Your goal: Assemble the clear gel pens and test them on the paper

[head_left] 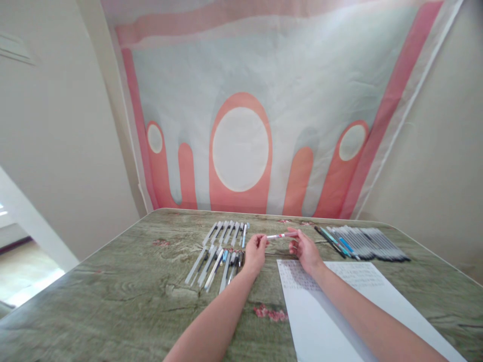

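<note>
Fingertips of the left hand (256,252) and right hand (306,251) clamp opposite ends of a pen (278,236), I'd guess to steady it, beyond the paper (317,311), with pen rows (214,269) left of that and grey pens (356,243) past its far edge, apparently aligned for neatness.

Rows of small dark writing (295,277) are running across the upper part of the white paper (315,318) and reddish marks are showing on the held pen (278,236), but all are appearing too tiny and blurred for reading any word or number.
</note>
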`<state>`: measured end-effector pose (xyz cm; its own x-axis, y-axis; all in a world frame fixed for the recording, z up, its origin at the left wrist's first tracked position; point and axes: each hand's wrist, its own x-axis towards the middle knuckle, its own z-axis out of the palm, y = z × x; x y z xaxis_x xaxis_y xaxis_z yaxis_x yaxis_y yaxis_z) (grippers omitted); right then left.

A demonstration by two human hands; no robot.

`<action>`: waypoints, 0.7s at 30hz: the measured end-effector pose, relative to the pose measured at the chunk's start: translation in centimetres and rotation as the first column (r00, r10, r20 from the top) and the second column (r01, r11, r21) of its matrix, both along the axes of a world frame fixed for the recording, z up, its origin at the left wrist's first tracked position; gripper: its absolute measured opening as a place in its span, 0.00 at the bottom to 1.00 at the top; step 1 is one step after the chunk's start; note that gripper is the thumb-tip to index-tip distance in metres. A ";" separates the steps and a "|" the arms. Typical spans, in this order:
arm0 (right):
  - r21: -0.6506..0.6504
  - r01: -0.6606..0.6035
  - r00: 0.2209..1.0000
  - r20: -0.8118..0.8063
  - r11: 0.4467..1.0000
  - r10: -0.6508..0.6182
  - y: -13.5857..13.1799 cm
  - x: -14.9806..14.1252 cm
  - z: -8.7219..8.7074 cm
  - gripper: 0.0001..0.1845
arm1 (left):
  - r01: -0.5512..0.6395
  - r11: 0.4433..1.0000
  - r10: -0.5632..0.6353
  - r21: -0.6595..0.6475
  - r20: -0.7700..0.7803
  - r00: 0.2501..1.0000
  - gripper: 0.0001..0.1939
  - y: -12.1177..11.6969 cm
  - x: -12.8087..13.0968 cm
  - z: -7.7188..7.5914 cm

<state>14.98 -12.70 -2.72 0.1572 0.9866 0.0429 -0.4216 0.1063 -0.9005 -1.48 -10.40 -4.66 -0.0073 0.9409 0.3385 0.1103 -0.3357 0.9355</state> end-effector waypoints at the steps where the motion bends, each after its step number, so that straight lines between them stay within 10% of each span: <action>1: 0.002 -0.002 1.000 0.002 1.000 0.002 0.0 0.0 0.1 0.20 | 0.006 1.000 -0.006 0.006 0.013 1.000 0.14 0.0 0.0 0.0; 15: -0.028 -0.009 0.998 -0.054 1.000 0.007 0.6 0.6 -0.5 0.17 | -0.003 0.995 0.003 0.101 0.004 1.000 0.12 -0.1 0.0 0.1; 21: -0.051 0.005 0.994 -0.105 0.999 -0.010 1.0 0.8 -1.0 0.16 | 0.188 0.978 -0.140 -0.089 0.386 0.912 0.18 -0.6 0.4 1.1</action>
